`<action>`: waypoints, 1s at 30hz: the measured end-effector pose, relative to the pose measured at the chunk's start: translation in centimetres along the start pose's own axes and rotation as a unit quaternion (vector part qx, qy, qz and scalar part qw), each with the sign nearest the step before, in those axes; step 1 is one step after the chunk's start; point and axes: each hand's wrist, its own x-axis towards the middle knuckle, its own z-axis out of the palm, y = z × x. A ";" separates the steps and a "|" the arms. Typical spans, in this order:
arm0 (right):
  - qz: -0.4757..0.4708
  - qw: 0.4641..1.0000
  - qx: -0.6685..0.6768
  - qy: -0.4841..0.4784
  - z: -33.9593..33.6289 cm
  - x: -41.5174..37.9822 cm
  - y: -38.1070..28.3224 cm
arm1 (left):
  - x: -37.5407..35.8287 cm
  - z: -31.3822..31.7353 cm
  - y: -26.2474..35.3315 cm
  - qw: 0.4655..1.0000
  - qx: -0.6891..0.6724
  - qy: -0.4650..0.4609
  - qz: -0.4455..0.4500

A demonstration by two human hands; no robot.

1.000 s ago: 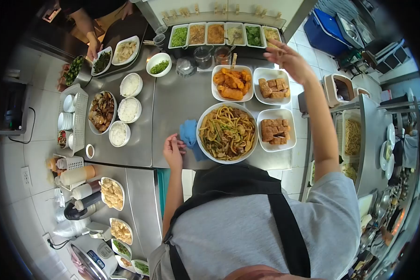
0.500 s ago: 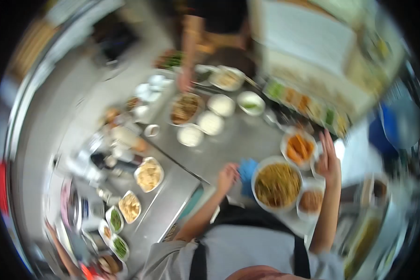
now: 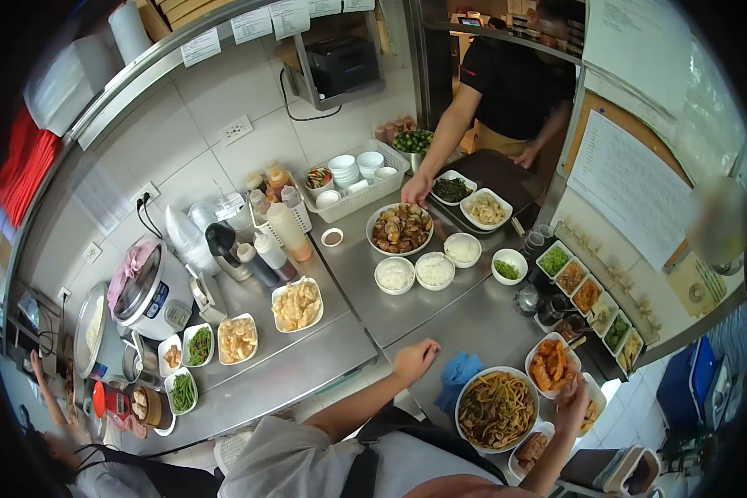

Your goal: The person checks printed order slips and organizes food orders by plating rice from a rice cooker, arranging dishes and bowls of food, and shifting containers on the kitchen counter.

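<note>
White round noodle bowl (image 3: 458, 411) sits by the steel counter's (image 3: 473, 332) near edge, crumpled blue cloth (image 3: 459, 373) beside. Left hand (image 3: 416, 361) curled closed; right hand (image 3: 570, 402) by square white dish (image 3: 529, 365), grip unclear. Best keep fingertips on rims.

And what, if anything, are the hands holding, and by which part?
Nothing shows in the left hand; the right hand overlaps the white square dish of orange food, any grip unclear.

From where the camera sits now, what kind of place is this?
Likely a restaurant kitchen's serving counter: paper slips hang from the overhead metal rail, a white rice cooker sits beside squeeze bottles, and a co-worker reaches for a round bowl of browned food.
</note>
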 end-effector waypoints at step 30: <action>-0.135 0.939 -0.243 0.201 -19.3 4.8 -3.3 | 0.0 0.2 0.3 1.000 0.005 0.007 0.023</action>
